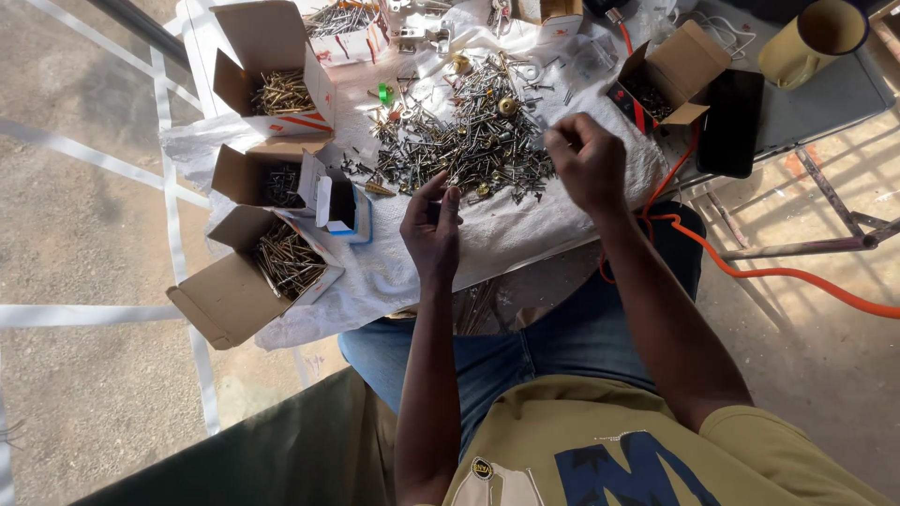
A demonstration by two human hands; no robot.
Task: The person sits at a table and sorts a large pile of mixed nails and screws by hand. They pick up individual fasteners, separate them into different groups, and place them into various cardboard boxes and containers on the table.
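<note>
A large heap of mixed screws and small metal fittings (469, 141) lies on a white cloth (525, 220) spread over the table. My right hand (586, 159) hovers at the heap's right edge, its fingers pinched together; whether a screw is between them I cannot tell. Just below the heap, my left hand (433, 230) rests on the cloth with the palm cupped and the thumb folded across; it seems to hold a few small pieces.
Open cardboard boxes of screws stand to the left (281, 262), (267, 178), (281, 89) and one at the right (666, 80). A black phone (731, 122) and a yellow cup (825, 37) lie at the far right. An orange cable (778, 272) runs below the table edge.
</note>
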